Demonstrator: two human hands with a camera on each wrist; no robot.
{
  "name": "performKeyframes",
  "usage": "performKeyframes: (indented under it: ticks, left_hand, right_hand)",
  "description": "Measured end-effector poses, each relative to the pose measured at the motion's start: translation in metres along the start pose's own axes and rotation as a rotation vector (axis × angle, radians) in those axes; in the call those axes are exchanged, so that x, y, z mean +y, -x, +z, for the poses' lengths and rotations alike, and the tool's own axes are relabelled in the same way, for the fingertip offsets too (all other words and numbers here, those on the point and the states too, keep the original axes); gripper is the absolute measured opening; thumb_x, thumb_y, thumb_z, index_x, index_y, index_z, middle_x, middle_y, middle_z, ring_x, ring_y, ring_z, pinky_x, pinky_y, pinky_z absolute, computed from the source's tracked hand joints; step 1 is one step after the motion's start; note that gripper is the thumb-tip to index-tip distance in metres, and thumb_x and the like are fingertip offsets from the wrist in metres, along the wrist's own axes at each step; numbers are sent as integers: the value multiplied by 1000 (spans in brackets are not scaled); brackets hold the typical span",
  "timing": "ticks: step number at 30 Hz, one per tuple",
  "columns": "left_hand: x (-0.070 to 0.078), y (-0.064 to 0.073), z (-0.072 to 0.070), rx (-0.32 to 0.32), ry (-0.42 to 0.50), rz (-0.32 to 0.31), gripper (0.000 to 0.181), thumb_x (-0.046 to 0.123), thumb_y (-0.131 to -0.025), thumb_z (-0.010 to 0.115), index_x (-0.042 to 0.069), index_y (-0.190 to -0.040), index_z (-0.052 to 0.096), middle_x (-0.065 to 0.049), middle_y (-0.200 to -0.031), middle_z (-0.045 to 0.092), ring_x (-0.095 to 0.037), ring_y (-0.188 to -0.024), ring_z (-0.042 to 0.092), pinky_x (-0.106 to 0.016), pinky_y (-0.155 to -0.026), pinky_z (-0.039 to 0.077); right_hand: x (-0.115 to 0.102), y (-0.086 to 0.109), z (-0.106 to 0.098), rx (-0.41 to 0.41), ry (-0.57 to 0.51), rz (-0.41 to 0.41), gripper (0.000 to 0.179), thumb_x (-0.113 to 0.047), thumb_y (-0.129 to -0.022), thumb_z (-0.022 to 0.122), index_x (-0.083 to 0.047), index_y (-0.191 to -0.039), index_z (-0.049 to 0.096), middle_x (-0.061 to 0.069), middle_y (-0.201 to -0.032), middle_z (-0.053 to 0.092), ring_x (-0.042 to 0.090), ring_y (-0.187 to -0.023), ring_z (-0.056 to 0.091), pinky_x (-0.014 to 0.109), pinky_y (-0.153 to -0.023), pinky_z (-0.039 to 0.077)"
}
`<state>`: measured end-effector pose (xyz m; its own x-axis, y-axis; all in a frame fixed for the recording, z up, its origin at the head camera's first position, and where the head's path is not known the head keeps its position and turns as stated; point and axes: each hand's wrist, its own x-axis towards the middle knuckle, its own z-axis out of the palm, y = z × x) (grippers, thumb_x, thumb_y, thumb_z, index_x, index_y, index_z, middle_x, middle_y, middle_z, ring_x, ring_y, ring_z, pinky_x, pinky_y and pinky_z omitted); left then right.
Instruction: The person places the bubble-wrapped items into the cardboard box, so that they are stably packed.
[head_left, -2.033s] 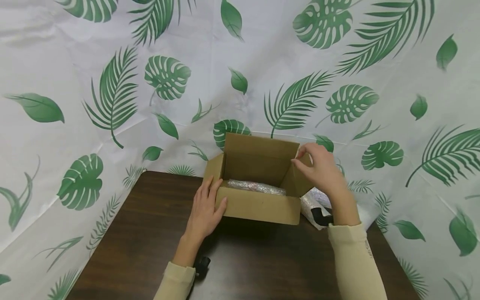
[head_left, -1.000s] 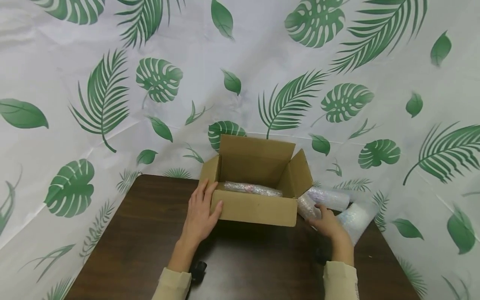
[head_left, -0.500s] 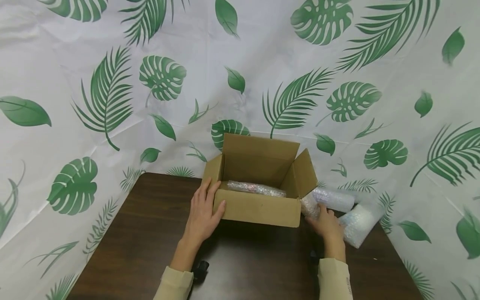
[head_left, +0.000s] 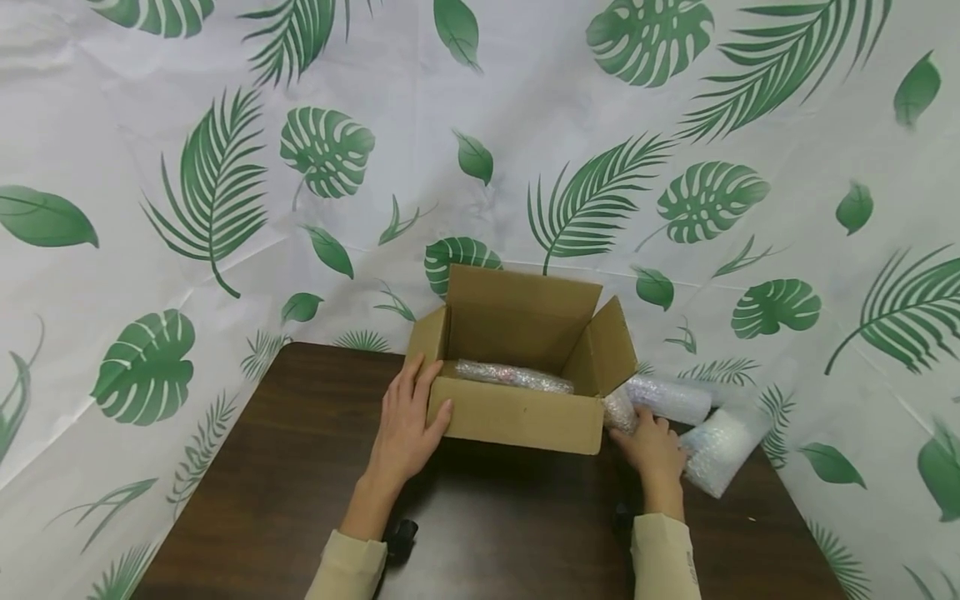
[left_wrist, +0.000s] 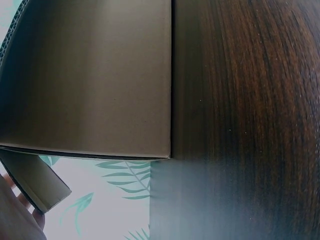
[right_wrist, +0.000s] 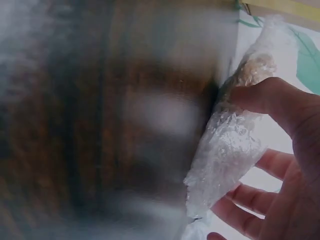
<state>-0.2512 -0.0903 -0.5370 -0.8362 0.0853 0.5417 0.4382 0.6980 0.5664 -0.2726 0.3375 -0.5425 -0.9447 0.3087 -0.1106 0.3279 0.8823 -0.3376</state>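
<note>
An open cardboard box (head_left: 517,423) stands on the dark wooden table with its flaps spread. Inside lies a bubble-wrapped item (head_left: 513,377). My left hand (head_left: 405,417) holds the box's front left corner, its thumb against the front flap; in the left wrist view fingers show at a small flap (left_wrist: 40,182). Right of the box, my right hand (head_left: 654,450) grips a bubble-wrapped bundle (right_wrist: 227,145), thumb on one side and fingers on the other. What the wrapping covers is hidden.
Another bubble-wrapped roll (head_left: 671,398) lies behind the right hand, and a bubble-wrapped packet (head_left: 723,450) lies to its right near the table's edge. A white sheet (head_left: 495,217) printed with green leaves hangs behind the table (head_left: 300,467).
My right hand has left the box's right flap, come down beside the box and taken hold of the bubble-wrapped bundle there. My left hand stays at the box's corner.
</note>
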Motion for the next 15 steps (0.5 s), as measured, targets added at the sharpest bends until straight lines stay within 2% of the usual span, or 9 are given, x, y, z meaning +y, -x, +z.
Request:
performKeyframes:
  ticks: [9,15]
  left_hand:
    - [1,1,0,-2,5,-7,62,43,-108,57,23,-164,40,-15,-173,32,-43,-152,37,-67,-121,33]
    - [1,1,1,3,-1,6,62,43,-108,57,24,-164,39,-15,-173,31,-43,-151,38,-67,-119,35]
  right_hand:
    - [5,-8,2,27,6,-50,82,-51,-98,69,0,-157,44,39,-153,45,61,-141,43,84,-107,33]
    - [11,-10,6,86,-85,-102,75,-46,-97,71,3,-150,52,34,-147,57,58,-134,53,82,-104,35]
